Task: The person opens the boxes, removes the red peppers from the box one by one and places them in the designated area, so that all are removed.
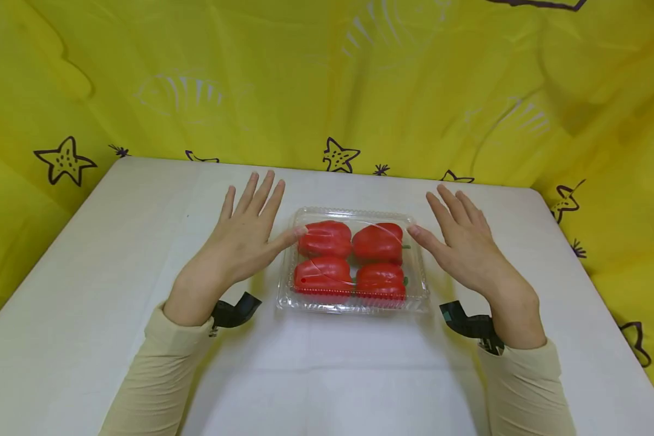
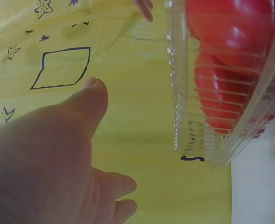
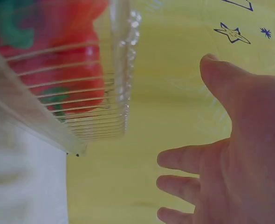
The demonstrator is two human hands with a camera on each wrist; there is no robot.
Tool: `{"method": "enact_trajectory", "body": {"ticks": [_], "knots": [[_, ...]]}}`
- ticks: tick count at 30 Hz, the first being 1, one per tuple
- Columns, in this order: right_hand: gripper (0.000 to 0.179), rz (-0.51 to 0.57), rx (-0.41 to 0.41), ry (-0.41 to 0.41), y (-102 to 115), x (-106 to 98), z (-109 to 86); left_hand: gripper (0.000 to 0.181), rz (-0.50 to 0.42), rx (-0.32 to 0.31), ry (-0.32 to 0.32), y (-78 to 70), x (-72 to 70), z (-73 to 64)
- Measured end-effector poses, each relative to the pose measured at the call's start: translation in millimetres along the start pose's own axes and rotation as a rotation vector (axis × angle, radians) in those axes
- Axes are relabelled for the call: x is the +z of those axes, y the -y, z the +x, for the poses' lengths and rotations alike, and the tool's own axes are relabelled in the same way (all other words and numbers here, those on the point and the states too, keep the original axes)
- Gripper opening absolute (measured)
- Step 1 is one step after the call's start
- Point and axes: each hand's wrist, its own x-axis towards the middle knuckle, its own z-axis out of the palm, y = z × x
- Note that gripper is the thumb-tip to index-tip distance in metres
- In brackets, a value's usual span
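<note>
A: Where does the box point(image 1: 354, 213) sit?
B: Flat on the white table point(image 1: 327, 381), between the 2 hands. It's clear plastic with a ridged rim, longer from 9 to 3 o'clock than from 12 to 6.
A: And inside it?
B: 4 red peppers point(image 1: 377, 241), lying on their sides at roughly 10, 2, 4 and 8 o'clock. The 2 nearer 3 o'clock have green stems point(image 1: 406, 246) pointing that way.
A: What about the left hand point(image 1: 242, 239)?
B: It's at 9 o'clock from the box, unclenched, with 4 fingers straight and spread toward 1 o'clock. From above, its thumb overlaps the rim, but the left wrist view shows a gap there.
A: The right hand point(image 1: 460, 239)?
B: At 3 o'clock, near the box, also unclenched, fingers extended toward 11 o'clock and thumb toward 10. The right wrist view shows it apart from the box too.
A: Anything on the arms?
B: 2 cream sleeves point(image 1: 160, 363), and a black bracket point(image 1: 237, 312) at each wrist, at about 8 and 4 o'clock from the box.
A: Beyond the table?
B: Yellow cloth point(image 1: 305, 79) hangs at 12 o'clock, printed with dark-outlined stars point(image 1: 65, 160) and pale fish point(image 1: 180, 94).
</note>
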Motion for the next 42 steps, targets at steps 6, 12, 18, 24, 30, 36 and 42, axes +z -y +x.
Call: {"method": "enact_trajectory", "body": {"ticks": [6, 12, 18, 24, 30, 36, 42], "knots": [[0.076, 0.104, -0.034, -0.019, -3, 4, -4.0, 0.094, -0.005, 0.034, 0.016, -7.1, 3.8, 1.3], [0.07, 0.192, -0.07, -0.062, -10, 10, -7.8, 0.094, -0.011, 0.11, 0.029, -22.1, 10.0, 1.0], [0.057, 0.306, -0.038, -0.095, -21, 18, -11.9, 0.086, -0.039, 0.247, 0.037, -40.0, 16.6, -3.2], [0.051, 0.413, -0.008, -0.063, -27, 27, -16.5, 0.079, -0.011, 0.385, 0.041, -60.8, 24.2, -6.7], [0.052, 0.502, 0.012, -0.007, -31, 33, -22.8, 0.078, 0.049, 0.467, 0.106, -90.6, 35.3, -7.9], [0.055, 0.698, 0.036, 0.089, -37, 37, -24.7, 0.078, 0.14, 0.535, 0.109, -116.6, 43.2, -6.1], [0.05, 0.876, 0.061, 0.153, -39, 46, -30.6, 0.083, 0.237, 0.583, 0.04, -135.6, 53.1, -1.0]]}}
